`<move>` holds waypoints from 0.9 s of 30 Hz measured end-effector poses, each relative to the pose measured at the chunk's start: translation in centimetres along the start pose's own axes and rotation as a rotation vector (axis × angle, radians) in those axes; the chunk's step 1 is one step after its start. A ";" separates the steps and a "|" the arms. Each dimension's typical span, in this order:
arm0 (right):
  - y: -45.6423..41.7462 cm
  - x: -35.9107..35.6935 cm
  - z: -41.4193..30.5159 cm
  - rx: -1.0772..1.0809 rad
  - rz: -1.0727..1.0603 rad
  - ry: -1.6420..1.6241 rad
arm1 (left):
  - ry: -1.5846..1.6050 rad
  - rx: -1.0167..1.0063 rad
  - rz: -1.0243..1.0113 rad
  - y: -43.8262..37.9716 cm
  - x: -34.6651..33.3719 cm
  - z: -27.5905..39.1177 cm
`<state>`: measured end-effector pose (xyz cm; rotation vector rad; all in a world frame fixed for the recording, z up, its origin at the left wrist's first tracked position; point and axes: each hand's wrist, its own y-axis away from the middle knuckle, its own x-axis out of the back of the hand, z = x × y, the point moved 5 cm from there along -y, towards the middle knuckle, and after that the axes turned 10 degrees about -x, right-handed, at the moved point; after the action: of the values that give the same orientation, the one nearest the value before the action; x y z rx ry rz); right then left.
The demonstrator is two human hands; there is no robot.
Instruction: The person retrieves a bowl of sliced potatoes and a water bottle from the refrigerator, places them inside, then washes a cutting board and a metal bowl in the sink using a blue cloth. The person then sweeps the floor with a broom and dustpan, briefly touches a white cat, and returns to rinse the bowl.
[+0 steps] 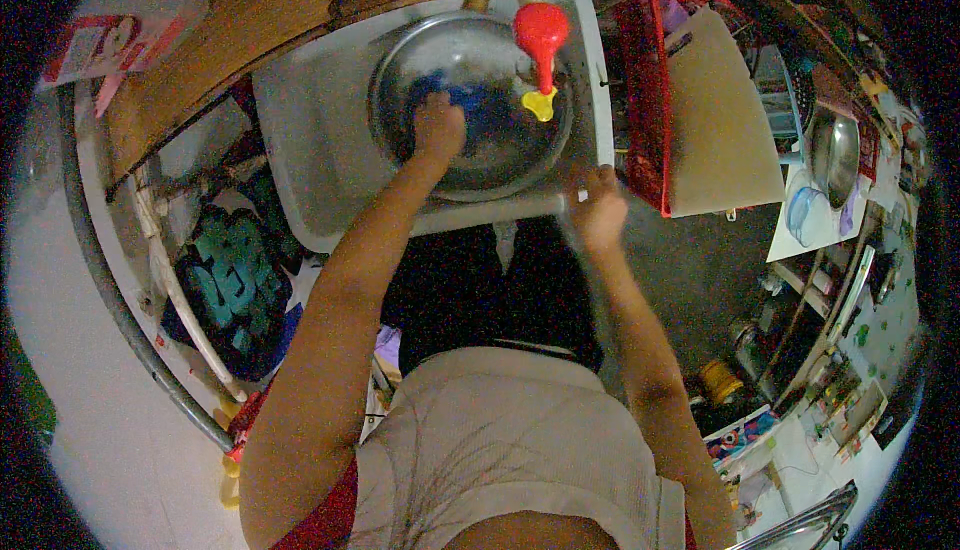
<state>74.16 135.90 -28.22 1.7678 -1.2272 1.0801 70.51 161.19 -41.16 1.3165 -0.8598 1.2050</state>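
Note:
A round metal basin (517, 167) sits inside a pale rectangular sink (315, 129). My left hand (441, 128) reaches into the basin, its fingers curled on a bunched blue item (472, 92) that looks like cloth. Blur and dark reflections in the basin hide that item's full shape. At the front right corner of the sink, my right hand (600, 208) is closed around the rim, and a small white spot shows on it. Over the basin's right side hangs a red plastic tap fitting (541, 28) with a yellow end (540, 105).
A wooden beam (247, 39) crosses behind the sink. To the right stands a red-edged panel or box (716, 122), with a metal bowl (834, 152) beyond it. On the left are a curved grey pipe (112, 280) and dark green printed fabric (232, 280).

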 end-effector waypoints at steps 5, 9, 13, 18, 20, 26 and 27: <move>0.7 0.3 -0.4 0.015 0.000 -0.081 | -0.071 0.003 -0.028 -1.5 -4.7 -0.1; 1.2 -0.1 -0.3 0.085 0.044 -0.109 | -0.133 0.018 0.005 -1.2 -8.3 -2.5; 1.2 -0.1 -0.3 0.037 -0.007 -0.147 | -0.199 -0.075 0.325 0.9 -4.3 -2.3; 1.0 0.1 -0.9 0.094 0.002 -0.198 | -0.059 -0.026 0.048 0.7 -2.1 -3.0; 0.7 -0.1 -1.1 0.099 0.005 -0.207 | -0.085 0.034 0.012 0.3 -4.9 -3.9; 0.6 0.4 -1.5 0.020 -0.046 -0.214 | -0.124 -0.047 -0.015 -0.4 -5.4 -1.8; 0.6 0.4 -1.5 0.001 -0.073 -0.210 | -0.116 -0.022 -0.020 -0.6 -6.5 -2.1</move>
<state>73.32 136.90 -27.23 1.9501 -1.2743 0.8703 69.35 162.33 -47.79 1.3850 -0.9381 1.1096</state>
